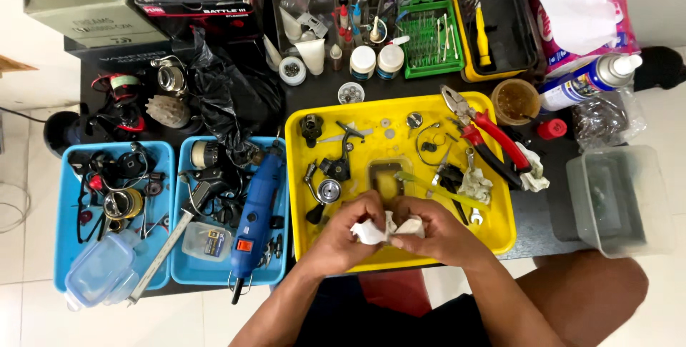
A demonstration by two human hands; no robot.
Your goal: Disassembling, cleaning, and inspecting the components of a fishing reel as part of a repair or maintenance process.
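over the yellow tray (500, 236), left hand (350, 229) and right hand (436, 229) are pinching a white rag (371, 231); small parts (389, 129) might be getting knocked off.

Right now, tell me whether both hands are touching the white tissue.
Touching. The head view shows the left hand and right hand both pinching the crumpled white tissue between their fingers, above the yellow tray.
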